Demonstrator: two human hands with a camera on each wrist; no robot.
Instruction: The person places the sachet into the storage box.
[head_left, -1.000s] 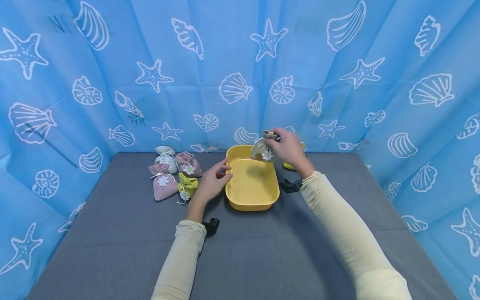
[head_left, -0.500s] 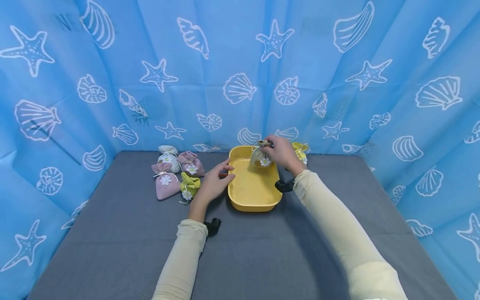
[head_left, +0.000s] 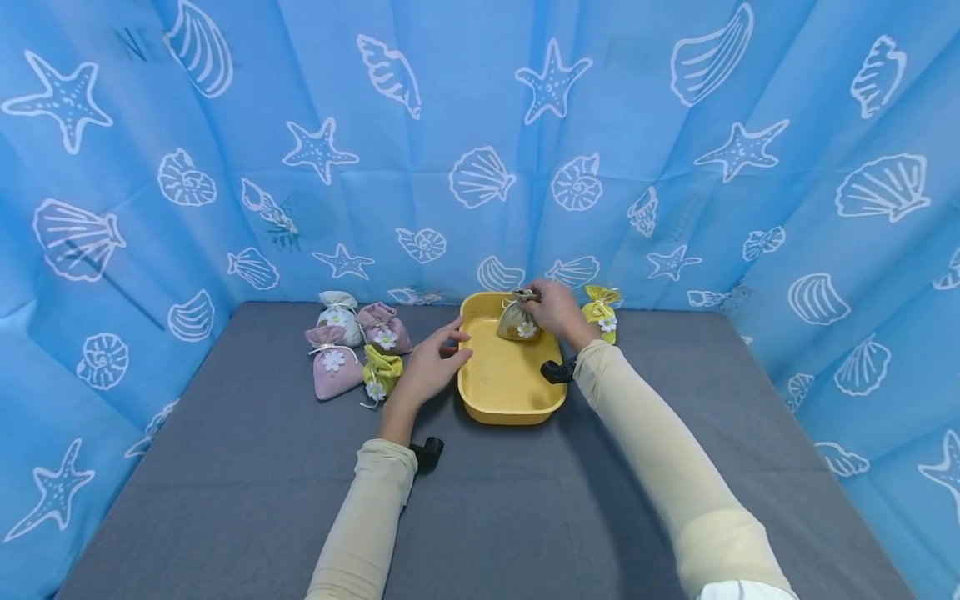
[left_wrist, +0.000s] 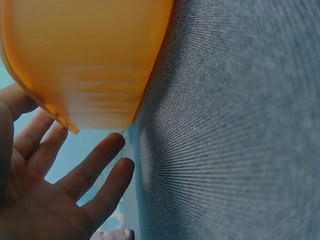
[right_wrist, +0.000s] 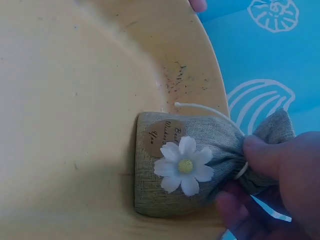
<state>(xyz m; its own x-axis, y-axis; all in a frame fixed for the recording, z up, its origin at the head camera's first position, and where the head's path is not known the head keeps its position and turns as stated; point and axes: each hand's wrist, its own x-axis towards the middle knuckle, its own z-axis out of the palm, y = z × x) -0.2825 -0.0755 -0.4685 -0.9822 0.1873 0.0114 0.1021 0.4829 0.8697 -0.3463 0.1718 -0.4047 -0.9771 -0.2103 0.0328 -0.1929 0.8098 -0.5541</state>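
Right wrist view shows the right hand [right_wrist: 272, 190] at the lower right of the frame, its fingers [right_wrist: 260, 155] and thumb pinched around the tied neck of a grey-green burlap pouch [right_wrist: 180, 165]. The pouch bears a white daisy and a round brown label, and its flat bottom touches the inner floor of the yellow tub [right_wrist: 75, 100], close to the tub's wall. A thin white cord trails from the neck.

Head view places the same right hand [head_left: 551, 307] above the far end of the yellow tub [head_left: 510, 408], near the centre of the frame, with the pouch [head_left: 517, 321] hanging below it inside the tub.

The left hand [head_left: 431, 362] lies against the tub's left rim, fingers straight and spread, gripping nothing. Left wrist view shows its fingers [left_wrist: 95, 165] apart beside the tub's outer wall [left_wrist: 100, 60], over the grey table [left_wrist: 240, 125].

Left of that hand in the head view sit a small yellow-green pouch [head_left: 378, 375], two pink pouches [head_left: 330, 371] [head_left: 382, 327] and a white pouch [head_left: 335, 312], clustered together. Another yellow-green pouch [head_left: 602, 312] stands just right of the tub, by the right wrist. Blue cloth with shells and starfish [head_left: 480, 125] walls the table on three sides.
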